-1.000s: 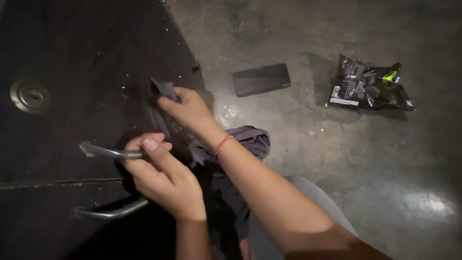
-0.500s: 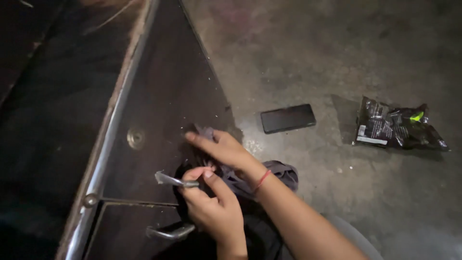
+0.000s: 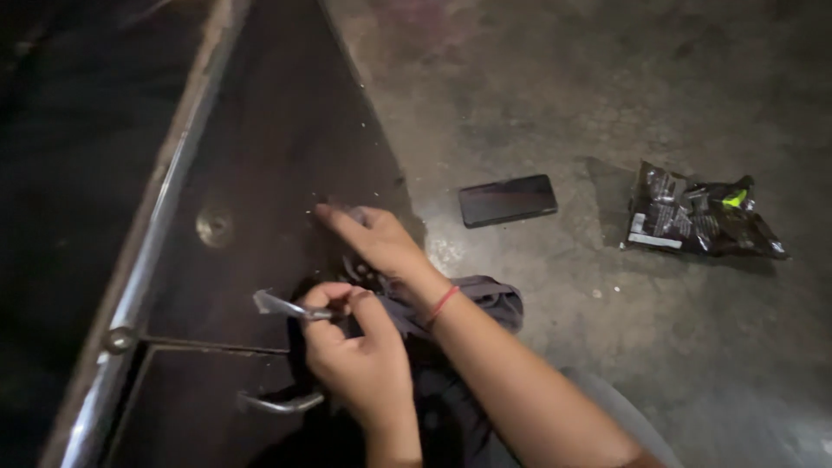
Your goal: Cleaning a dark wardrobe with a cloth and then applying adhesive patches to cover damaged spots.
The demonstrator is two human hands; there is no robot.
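My right hand (image 3: pixel 377 241), a red thread around its wrist, presses a grey-purple cloth (image 3: pixel 485 299) flat against a dark panel (image 3: pixel 286 139), fingers stretched toward the upper left. Just below it, my left hand (image 3: pixel 360 360) is closed around a thin silver metal piece (image 3: pixel 277 305) whose tip sticks out to the left. More of the cloth hangs bunched under my right forearm. The two hands almost touch.
A chrome rail (image 3: pixel 147 277) runs along the panel's left edge. On the panel are a round metal fitting (image 3: pixel 213 227) and a curved metal handle (image 3: pixel 277 403). A dark phone (image 3: pixel 507 199) and a black crumpled packet (image 3: pixel 698 221) lie on the concrete floor (image 3: pixel 555 104).
The view has swung so the chrome rail and more of the panel show. My hands keep their grips, and my right hand stays on the cloth against the panel.
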